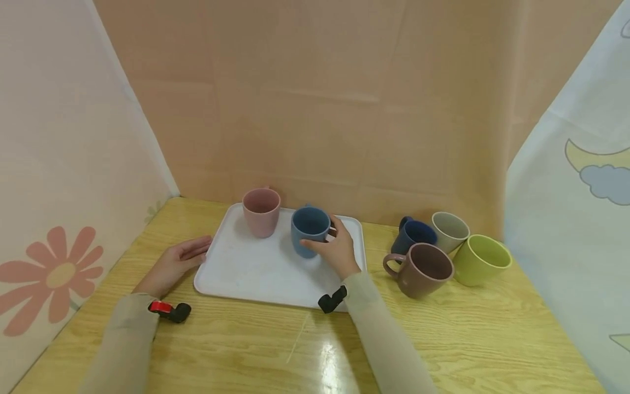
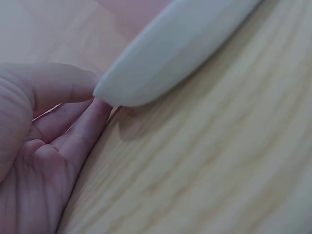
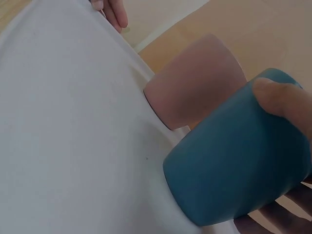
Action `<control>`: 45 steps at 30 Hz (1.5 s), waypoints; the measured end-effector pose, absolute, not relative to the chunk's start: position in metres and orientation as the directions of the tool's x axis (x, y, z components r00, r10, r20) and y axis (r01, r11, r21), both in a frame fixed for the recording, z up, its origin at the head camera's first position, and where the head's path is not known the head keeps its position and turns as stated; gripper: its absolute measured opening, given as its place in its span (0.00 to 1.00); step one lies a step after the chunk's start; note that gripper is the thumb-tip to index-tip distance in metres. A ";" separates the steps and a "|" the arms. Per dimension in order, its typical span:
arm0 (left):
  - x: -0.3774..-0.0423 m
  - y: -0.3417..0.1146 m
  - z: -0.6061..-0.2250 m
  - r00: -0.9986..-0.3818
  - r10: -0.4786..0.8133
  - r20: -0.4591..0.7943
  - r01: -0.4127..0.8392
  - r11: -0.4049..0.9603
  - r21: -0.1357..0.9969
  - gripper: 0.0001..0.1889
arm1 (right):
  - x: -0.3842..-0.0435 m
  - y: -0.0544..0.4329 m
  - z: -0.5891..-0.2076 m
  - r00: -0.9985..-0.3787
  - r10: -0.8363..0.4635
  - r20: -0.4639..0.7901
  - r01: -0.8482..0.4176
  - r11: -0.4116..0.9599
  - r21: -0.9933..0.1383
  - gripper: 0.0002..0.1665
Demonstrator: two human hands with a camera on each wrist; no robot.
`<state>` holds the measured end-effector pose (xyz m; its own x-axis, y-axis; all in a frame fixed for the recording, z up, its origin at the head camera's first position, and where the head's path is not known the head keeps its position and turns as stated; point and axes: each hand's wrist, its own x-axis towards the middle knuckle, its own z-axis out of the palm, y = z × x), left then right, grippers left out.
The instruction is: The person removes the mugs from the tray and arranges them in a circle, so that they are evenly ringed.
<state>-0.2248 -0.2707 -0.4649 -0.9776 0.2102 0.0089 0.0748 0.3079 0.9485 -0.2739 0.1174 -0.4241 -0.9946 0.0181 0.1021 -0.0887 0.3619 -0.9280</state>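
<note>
My right hand (image 1: 338, 249) grips a blue mug (image 1: 306, 241), thumb on its near side and fingers round the far right side. The mug is upright over the white tray (image 1: 256, 279); whether its base touches the tray I cannot tell. To its left a pink mug (image 1: 262, 216) stands on the tray near the back edge. My left hand (image 1: 179, 262) is at the tray's left edge. In the left wrist view the thumb (image 2: 63, 85) meets the tray's rim (image 2: 146, 73) from above, with fingertips tucked beneath, pinching it.
On the wooden table right of the tray, a dark blue mug (image 1: 413, 235), a beige mug (image 1: 450, 231), a brown mug (image 1: 424, 273) and a lime green mug (image 1: 479, 262) sit close together. An orange-brown sheet (image 1: 320, 109) hangs behind, with printed sheets at both sides.
</note>
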 end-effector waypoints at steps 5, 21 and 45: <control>-0.226 -0.271 -0.465 -0.977 0.213 0.019 0.086 0.309 0.947 0.32 | -0.266 0.122 -0.427 -0.993 0.032 0.115 -0.098 0.334 -0.938 0.54; -0.230 -0.271 -0.463 -0.981 0.193 0.018 0.081 0.321 0.943 0.32 | -0.233 0.160 -0.425 -0.963 0.012 0.269 -0.250 0.324 -0.912 0.51; -0.224 -0.270 -0.464 -0.981 0.193 0.017 0.080 0.324 0.943 0.31 | -0.169 0.241 -0.365 -0.845 0.032 0.534 -0.488 0.364 -0.793 0.51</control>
